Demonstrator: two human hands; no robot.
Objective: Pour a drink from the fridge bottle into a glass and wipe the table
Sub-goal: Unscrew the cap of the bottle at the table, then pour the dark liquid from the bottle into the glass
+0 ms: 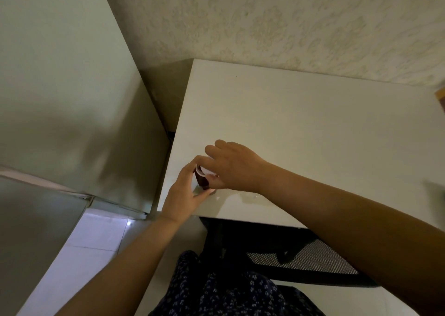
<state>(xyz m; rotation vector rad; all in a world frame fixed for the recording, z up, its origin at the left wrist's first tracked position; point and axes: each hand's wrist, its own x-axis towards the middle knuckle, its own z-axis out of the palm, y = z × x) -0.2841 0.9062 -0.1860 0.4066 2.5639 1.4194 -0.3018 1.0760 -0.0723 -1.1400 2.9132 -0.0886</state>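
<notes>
Hands meet at the near left corner of the surface [301, 128]: your left hand [183, 195] wraps the side of a small dark bottle [201, 179], your right hand [231, 166] pinches its white cap [201, 170] from above. The bottle stands upright on that corner. Just right of the bottle lies a wet patch [252, 197]. Left of the surface stands the fridge [72, 99].
</notes>
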